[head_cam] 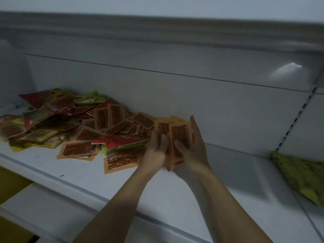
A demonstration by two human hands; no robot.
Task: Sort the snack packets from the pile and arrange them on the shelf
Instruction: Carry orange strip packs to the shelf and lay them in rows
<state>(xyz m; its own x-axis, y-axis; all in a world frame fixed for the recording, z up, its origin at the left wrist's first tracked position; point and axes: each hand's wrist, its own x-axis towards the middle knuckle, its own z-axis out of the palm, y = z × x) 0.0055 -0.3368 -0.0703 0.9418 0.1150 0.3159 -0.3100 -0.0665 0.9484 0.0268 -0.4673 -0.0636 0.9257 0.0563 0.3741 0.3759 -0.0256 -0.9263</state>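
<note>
While the pile (73,123) of mixed packets lies far left on the white shelf (175,193), the left hand (156,151) and right hand (192,148) together grip a stack of orange packets (177,135) just right of it.

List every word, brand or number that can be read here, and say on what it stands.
None can be read.
The print on the red packet is too blurred.
The print on the green packet is too blurred.
The held orange packets show no legible text.

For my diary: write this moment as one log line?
left hand + right hand: hold orange packets | pile: shelf left | green packets: far right
</note>
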